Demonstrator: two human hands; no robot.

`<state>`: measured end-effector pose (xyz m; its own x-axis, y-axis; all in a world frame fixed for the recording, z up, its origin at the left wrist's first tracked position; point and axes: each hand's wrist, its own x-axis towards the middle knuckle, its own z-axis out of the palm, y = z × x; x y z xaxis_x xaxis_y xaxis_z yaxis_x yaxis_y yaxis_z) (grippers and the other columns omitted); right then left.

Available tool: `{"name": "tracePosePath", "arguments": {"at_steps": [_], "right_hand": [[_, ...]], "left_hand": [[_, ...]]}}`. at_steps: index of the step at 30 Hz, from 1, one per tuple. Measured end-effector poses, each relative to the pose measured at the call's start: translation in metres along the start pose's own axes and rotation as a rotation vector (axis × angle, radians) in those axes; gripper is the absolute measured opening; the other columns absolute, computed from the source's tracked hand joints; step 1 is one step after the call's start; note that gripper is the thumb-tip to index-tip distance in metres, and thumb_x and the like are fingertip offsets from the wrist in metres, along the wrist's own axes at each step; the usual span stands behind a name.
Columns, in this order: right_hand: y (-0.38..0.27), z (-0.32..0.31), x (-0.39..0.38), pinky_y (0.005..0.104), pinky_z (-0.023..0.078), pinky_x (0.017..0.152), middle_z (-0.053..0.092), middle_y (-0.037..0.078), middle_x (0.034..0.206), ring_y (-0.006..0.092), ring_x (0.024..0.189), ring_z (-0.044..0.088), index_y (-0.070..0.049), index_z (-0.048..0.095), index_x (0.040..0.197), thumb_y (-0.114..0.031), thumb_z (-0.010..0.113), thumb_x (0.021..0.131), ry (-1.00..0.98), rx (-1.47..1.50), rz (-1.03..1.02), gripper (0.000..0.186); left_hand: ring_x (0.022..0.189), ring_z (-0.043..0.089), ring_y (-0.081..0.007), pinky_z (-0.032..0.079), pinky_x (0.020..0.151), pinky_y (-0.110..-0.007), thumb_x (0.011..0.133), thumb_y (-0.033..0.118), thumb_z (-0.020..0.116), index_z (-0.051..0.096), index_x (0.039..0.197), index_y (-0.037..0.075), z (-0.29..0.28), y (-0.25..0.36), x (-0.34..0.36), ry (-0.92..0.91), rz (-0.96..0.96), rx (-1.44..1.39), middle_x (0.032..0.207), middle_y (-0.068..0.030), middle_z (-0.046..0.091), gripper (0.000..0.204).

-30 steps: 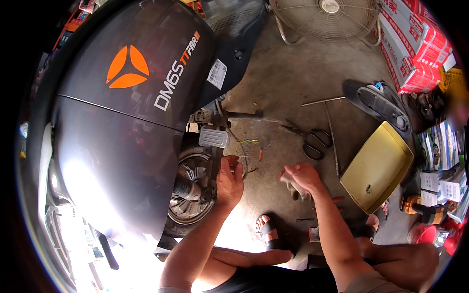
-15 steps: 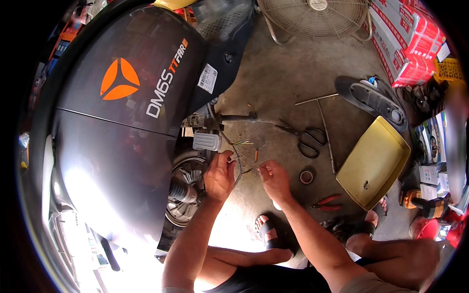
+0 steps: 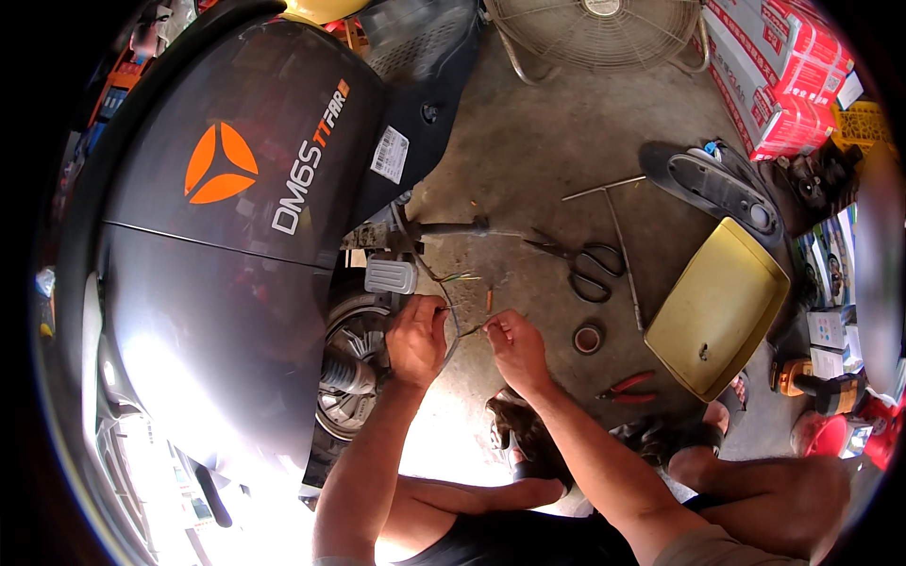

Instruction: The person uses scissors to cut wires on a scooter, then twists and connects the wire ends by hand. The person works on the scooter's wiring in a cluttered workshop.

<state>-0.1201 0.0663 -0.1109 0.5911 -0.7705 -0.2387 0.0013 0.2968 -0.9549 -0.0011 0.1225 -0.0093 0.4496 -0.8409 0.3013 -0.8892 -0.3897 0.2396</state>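
Beside the wheel [image 3: 351,401] of a dark grey scooter [image 3: 217,292], my left hand [image 3: 415,341] is closed in a pinch at thin wire ends [image 3: 455,306]. The exact grip is hidden behind my fingers. My right hand [image 3: 518,351] pinches the tip of a dark wire [image 3: 470,332] that branches from a grey cable [image 3: 458,319]. Just beyond my hands, bare-ended yellow and green wires [image 3: 461,276] stick out from the same cable run. A small orange-brown piece [image 3: 490,301] lies on the floor between the hands, touched by neither.
On the concrete floor to the right lie black scissors [image 3: 591,272], a T-handle wrench [image 3: 618,236], a tape roll [image 3: 588,339], red-handled pliers [image 3: 629,388] and a yellow tray [image 3: 722,307]. A floor fan [image 3: 604,33] and red-white boxes [image 3: 788,80] stand farther off.
My right hand has moved left and now pinches the dark wire's tip. My left hand stays at its wire ends. The whole view has shifted slightly.
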Motion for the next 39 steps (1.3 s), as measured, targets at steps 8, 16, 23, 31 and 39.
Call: {"name": "tracePosePath", "arguments": {"at_steps": [8,16,23,31,39], "right_hand": [[-0.003,-0.003,-0.001,0.0297,0.049,0.069,0.066,0.008,0.080,0.0157,0.073,0.062,-0.002,0.063,0.091,-0.008,0.057,0.088,0.011,-0.023,0.015,0.009],[-0.009,0.017,0.019,0.0385,0.048,0.077,0.065,0.012,0.089,0.0281,0.084,0.063,-0.005,0.063,0.091,-0.008,0.067,0.080,0.148,-0.086,-0.347,0.012],[-0.015,0.028,0.039,0.0326,0.050,0.071,0.067,0.012,0.083,0.0215,0.077,0.064,-0.001,0.065,0.088,-0.015,0.065,0.085,-0.016,0.058,-0.176,0.015],[-0.023,0.031,0.040,0.0372,0.050,0.068,0.065,0.020,0.079,0.0311,0.075,0.066,0.002,0.065,0.081,-0.013,0.060,0.082,-0.023,0.054,-0.092,0.016],[-0.024,0.033,0.042,0.0406,0.049,0.070,0.065,0.021,0.078,0.0348,0.075,0.064,0.003,0.064,0.078,-0.014,0.058,0.083,-0.008,-0.026,-0.063,0.018]], "left_hand": [[0.073,0.062,-0.0350,0.050,0.063,-0.041,0.082,0.003,0.063,0.059,0.089,0.006,-0.005,0.003,0.003,-0.057,0.022,0.055,0.084,-0.0117,0.062,0.008],[0.074,0.062,-0.0347,0.050,0.064,-0.040,0.081,0.002,0.062,0.061,0.083,0.005,-0.007,0.006,0.005,-0.054,0.019,0.043,0.082,-0.0112,0.062,0.005],[0.075,0.063,-0.0339,0.050,0.065,-0.039,0.080,0.002,0.062,0.061,0.084,0.004,-0.007,0.006,0.005,-0.058,-0.008,0.014,0.083,-0.0122,0.063,0.004],[0.067,0.064,-0.0256,0.050,0.063,-0.033,0.083,0.003,0.061,0.062,0.087,0.000,0.002,-0.003,-0.002,-0.079,-0.153,-0.107,0.079,-0.0142,0.065,0.005],[0.064,0.065,-0.0144,0.050,0.061,-0.027,0.086,0.005,0.060,0.061,0.089,-0.002,0.009,0.001,-0.004,-0.134,-0.507,-0.388,0.077,-0.0090,0.066,0.008]]}}
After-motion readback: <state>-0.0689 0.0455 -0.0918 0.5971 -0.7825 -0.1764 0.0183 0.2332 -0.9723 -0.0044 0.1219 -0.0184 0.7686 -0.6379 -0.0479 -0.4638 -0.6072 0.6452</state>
